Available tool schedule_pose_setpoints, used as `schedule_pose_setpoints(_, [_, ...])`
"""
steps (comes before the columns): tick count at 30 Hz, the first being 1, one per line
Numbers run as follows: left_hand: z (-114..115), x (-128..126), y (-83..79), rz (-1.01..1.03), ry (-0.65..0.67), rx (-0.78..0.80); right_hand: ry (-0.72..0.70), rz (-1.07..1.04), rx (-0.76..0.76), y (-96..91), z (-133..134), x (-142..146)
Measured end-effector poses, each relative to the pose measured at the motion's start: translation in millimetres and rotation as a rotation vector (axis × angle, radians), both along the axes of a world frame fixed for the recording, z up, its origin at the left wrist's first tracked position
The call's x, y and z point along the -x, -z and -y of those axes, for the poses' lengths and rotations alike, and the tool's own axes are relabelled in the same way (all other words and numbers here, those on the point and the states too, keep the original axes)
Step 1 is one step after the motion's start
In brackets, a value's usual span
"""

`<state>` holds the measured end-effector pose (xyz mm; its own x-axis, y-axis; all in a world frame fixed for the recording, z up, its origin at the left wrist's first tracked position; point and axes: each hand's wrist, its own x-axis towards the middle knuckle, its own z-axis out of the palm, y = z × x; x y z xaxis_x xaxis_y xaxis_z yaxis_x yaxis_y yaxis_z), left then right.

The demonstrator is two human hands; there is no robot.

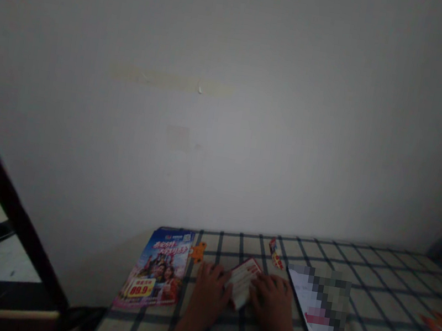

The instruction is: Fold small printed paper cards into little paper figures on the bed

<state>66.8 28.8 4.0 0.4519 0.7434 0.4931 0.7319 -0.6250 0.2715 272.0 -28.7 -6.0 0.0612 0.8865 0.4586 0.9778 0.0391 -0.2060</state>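
A small folded paper [243, 282], white with print and reddish edges, lies turned cornerwise on the checked cloth. My left hand [211, 286] grips its left side, with the thumb on the edge. On the opposite side my right hand [272, 297] holds the right edge, its fingers curled onto the paper. Left of my left hand is a stack of printed flyers [160, 268], blue and pink, with a "89.9" price. Beyond my right hand, a narrow red and blue paper strip [276, 254] lies on the cloth. The undersides of my fingers are hidden.
A phone or tablet [308, 302], partly blurred out, lies right of my right hand. The checked cloth [389, 293] covers the surface and bears orange figures. Behind it rises a pale wall [250, 136]. A dark slanted bar [10, 199] stands at the left.
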Motion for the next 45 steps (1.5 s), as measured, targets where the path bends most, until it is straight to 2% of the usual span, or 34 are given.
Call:
schedule_pose_setpoints(8, [0.1, 0.7, -6.5, 0.083, 0.074, 0.054, 0.005, -0.042, 0.058, 16.5, -8.1, -5.5])
schedule_pose_setpoints(19, [-6.0, 3.4, 3.8, 0.119, 0.048, 0.122, -0.020, -0.043, -0.006, 30.4, -11.9, -12.5])
schedule_pose_setpoints(30, [-8.7, 4.0, 8.6, 0.073, 0.003, 0.086, -0.062, -0.068, 0.079, 16.3, -6.7, -7.4])
schedule_pose_setpoints(45, [-9.4, 4.5, 9.5, 0.068, -0.040, 0.097, -0.041, -0.046, 0.064, 18.3, -6.5, -7.7])
